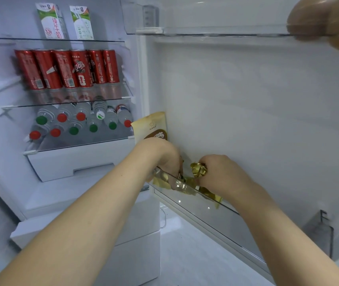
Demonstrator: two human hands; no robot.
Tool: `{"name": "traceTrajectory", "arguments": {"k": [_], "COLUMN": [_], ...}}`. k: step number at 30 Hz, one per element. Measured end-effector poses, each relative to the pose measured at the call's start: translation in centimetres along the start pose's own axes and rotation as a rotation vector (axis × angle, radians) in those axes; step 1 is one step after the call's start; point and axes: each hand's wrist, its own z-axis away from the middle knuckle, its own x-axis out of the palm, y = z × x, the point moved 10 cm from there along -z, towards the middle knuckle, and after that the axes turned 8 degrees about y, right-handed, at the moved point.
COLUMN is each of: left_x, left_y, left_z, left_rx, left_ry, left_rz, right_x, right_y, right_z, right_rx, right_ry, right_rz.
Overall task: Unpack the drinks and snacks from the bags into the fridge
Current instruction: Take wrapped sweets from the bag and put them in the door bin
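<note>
Now both hands (160,155) (222,172) on gold snack packets (198,169) in door bin (210,205).

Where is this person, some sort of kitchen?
Probably a home kitchen, at an open fridge: red cans and water bottles fill the shelves, and both hands tuck gold snack packets into a door bin.

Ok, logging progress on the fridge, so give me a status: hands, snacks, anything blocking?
Left hand on cream snack bag in lower door bin. Right hand gripping gold packet at same bin. Nothing seen blocking.
</note>
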Motion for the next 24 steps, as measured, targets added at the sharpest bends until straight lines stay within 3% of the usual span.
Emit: {"name": "traceTrajectory", "arguments": {"k": [9, 18, 24], "left_x": [1.2, 0.3, 0.0], "left_y": [-1.1, -1.2, -1.2], "left_z": [-1.0, -0.4, -0.6], "left_rx": [-0.07, -0.094, -0.104], "left_ry": [-0.031, 0.1, 0.148], "left_rz": [0.119, 0.316, 0.214], "right_x": [1.2, 1.4, 1.8], "right_y": [-0.4, -0.7, -0.2], "right_z": [0.1, 0.5, 0.9], "right_rx": [-0.011, -0.003, 0.052], "right_ry": [-0.026, -0.075, -0.132], "right_rz": [0.062, 0.074, 0.069]}}
